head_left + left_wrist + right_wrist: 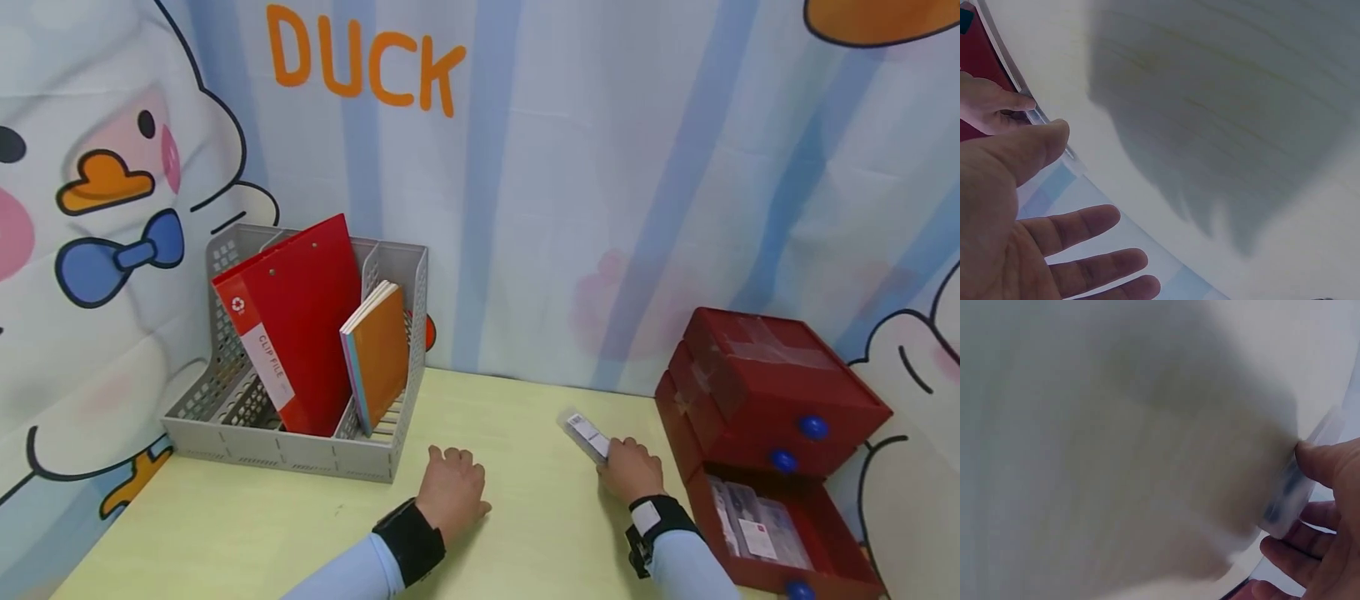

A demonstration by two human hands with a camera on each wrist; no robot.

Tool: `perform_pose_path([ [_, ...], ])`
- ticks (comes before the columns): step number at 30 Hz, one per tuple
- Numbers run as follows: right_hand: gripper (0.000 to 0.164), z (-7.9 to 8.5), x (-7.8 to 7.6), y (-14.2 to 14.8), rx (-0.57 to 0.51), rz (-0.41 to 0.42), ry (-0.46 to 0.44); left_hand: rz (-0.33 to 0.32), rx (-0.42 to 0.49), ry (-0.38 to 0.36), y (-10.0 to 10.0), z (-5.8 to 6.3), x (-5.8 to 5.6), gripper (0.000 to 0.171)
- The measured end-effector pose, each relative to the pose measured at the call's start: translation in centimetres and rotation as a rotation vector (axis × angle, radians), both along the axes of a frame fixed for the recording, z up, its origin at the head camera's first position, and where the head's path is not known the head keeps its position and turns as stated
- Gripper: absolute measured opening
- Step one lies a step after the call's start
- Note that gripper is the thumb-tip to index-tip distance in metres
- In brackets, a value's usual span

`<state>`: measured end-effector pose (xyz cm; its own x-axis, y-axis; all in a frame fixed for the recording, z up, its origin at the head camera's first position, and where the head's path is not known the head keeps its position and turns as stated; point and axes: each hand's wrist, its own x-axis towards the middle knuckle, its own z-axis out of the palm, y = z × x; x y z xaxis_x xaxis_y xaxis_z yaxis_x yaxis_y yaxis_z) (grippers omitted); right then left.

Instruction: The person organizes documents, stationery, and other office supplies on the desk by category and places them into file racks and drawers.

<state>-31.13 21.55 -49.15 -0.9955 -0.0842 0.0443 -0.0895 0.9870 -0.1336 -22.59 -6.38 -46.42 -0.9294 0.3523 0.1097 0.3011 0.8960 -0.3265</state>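
Observation:
My right hand [632, 472] grips one end of a slim clear plastic case [585, 433] with a white label, over the right half of the table. In the right wrist view the thumb and fingers pinch this translucent case [1294, 487], and something dark shows inside it. My left hand [452, 492] is held over the middle of the table with nothing in it; the left wrist view shows its fingers [1085, 225] spread and relaxed. Beside the right hand, the open bottom drawer [840, 533] of a red drawer box [787, 367] holds several similar clear cases [757, 525].
A grey divided file rack [285, 454] stands at the back left. In it lean a red clip file [307, 333] and some notebooks [382, 354], the front one orange-brown. Blue knobs [813, 427] mark the drawers. A printed duck curtain [525, 208] hangs behind the pale yellow table [525, 533].

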Motion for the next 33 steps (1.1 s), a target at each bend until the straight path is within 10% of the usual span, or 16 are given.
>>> perform_pose_path([
  [19, 0.046, 2.6, 6.1, -5.0, -0.055, 0.314, 0.055, -0.065, 0.034, 0.120, 1.2, -0.1, -0.1, 0.072],
  [25, 0.046, 3.1, 7.1, -4.9, -0.088, 0.405, 0.034, -0.110, 0.145, 0.001, 1.5, 0.1, -0.1, 0.076],
  [33, 0.043, 3.5, 7.4, -4.5, -0.118, 0.466, 0.039, -0.211, 0.237, -0.133, 1.6, 0.4, -0.4, 0.034],
])
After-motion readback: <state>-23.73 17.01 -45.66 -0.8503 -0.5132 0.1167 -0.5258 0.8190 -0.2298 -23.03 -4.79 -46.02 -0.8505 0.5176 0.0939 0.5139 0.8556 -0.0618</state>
